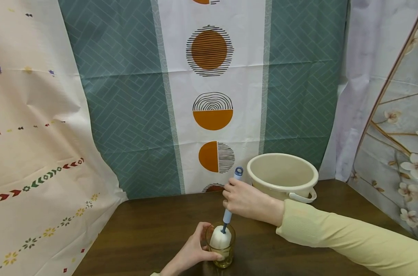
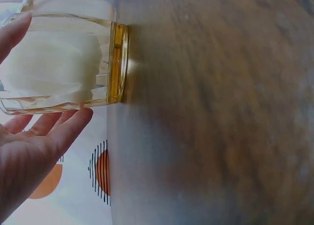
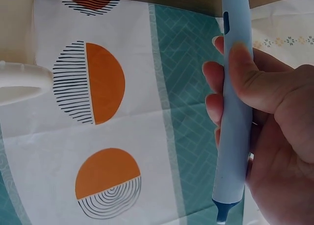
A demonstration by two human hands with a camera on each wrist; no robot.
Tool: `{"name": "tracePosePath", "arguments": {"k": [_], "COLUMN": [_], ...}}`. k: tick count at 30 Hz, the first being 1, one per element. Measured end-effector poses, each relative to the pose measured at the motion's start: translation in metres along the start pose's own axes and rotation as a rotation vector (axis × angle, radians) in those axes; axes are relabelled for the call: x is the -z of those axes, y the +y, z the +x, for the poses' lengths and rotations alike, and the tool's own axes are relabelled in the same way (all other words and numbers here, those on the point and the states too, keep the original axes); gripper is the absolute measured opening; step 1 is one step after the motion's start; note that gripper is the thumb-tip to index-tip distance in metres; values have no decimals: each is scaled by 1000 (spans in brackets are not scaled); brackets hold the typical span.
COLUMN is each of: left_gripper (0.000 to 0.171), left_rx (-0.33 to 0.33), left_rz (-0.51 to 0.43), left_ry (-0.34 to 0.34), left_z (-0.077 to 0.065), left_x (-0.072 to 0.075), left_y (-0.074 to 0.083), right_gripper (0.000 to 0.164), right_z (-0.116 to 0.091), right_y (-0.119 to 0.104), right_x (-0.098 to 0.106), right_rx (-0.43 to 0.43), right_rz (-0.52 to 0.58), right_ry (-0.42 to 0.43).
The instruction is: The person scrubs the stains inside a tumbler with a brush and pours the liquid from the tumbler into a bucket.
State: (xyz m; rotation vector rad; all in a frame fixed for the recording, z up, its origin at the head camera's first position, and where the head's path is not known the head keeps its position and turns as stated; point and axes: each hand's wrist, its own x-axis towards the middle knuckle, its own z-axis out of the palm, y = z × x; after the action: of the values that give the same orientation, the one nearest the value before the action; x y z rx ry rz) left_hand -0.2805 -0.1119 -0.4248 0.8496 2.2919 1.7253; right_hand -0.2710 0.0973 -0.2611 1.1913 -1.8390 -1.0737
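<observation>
In the head view, an amber-tinted clear glass (image 1: pixel 226 262) stands near the front of the table. My left hand (image 1: pixel 194 250) holds it, with the thumb on the near side and fingers round the far side. The left wrist view has the glass (image 2: pixel 117 63) between thumb and fingers (image 2: pixel 68 131), its base close to the wood. Inside the glass is the white sponge head (image 1: pixel 220 238) of a cup brush. My right hand (image 1: pixel 246 198) grips the brush's light blue handle (image 3: pixel 232 156) from above, the handle tilted slightly right. Fingers and thumb (image 3: pixel 245 70) wrap it.
A cream bucket (image 1: pixel 269 190) stands behind my right forearm, its white carrying handle (image 1: pixel 302 199) hanging at the front. The brown wooden table (image 1: pixel 143 226) meets patterned cloths (image 1: pixel 133 115) at the back and both sides.
</observation>
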Motion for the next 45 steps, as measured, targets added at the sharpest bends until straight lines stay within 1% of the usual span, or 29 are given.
{"name": "tracePosePath", "arguments": {"k": [9, 18, 27, 30, 37, 45], "left_gripper": [69, 69, 69, 69, 68, 67], "left_rx": [-7, -16, -26, -34, -21, -13], "left_rz": [-8, 13, 21, 19, 24, 23], "left_ry": [-2, 7, 4, 5, 1, -9], "left_z": [0, 0, -1, -1, 0, 0], "left_x": [0, 0, -1, -2, -2, 0], "left_y": [-5, -3, -3, -3, -2, -1], "right_gripper": [4, 5, 3, 3, 4, 4], "right_z": [-1, -2, -3, -2, 0, -2], "right_y": [1, 4, 6, 7, 6, 9], "right_x": [1, 5, 8, 10, 15, 17], "right_rx": [-16, -24, -32, -32, -25, -25], "right_rz": [-5, -19, -16, -12, -19, 13], "right_ry": [-6, -48, -29, -42, -92, -63]}}
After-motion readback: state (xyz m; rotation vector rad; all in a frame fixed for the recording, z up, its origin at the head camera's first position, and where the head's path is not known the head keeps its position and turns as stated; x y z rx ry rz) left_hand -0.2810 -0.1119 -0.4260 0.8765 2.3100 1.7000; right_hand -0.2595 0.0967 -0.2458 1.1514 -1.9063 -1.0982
